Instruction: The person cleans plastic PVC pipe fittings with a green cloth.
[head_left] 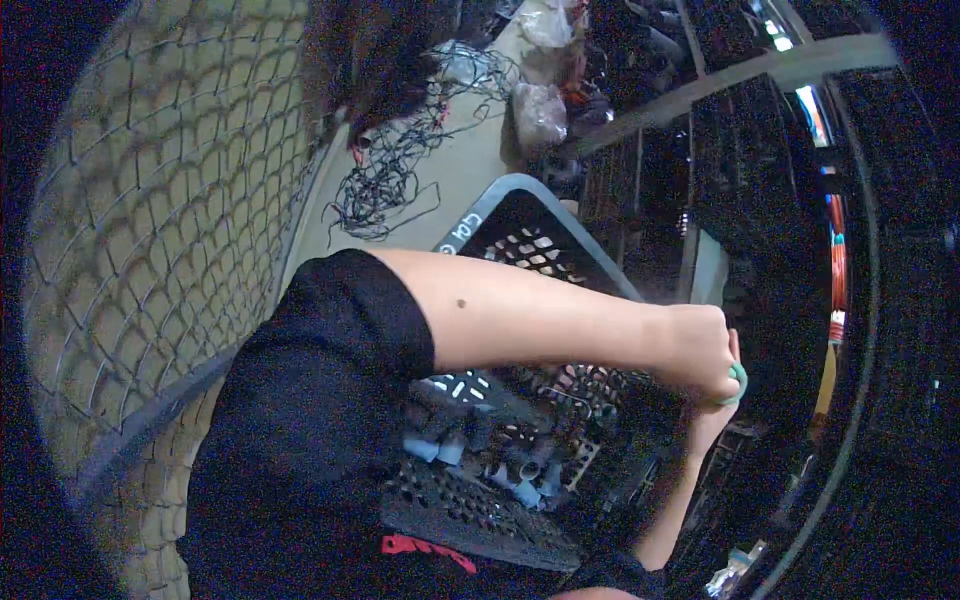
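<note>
My left arm in a black sleeve reaches across the view. Its hand, my left hand (695,345), is closed in a fist beside a curved light green loop (738,384), which it appears to grip. My right hand (710,422) comes up from below and meets the left at the loop. Its fingers are mostly hidden behind the left hand and the loop. What the loop belongs to cannot be made out. Below and behind my arms lies a dark plastic crate (520,185) with a grey rim, white lettering and perforated walls.
A wire mesh fence (180,180) runs along the left. Tangled dark cable (380,190) lies on the pale floor, with clear plastic bags (540,115) farther back. Perforated dark crate walls (480,510) and blue-grey parts (525,485) show below. Metal framing (720,85) stands at the right.
</note>
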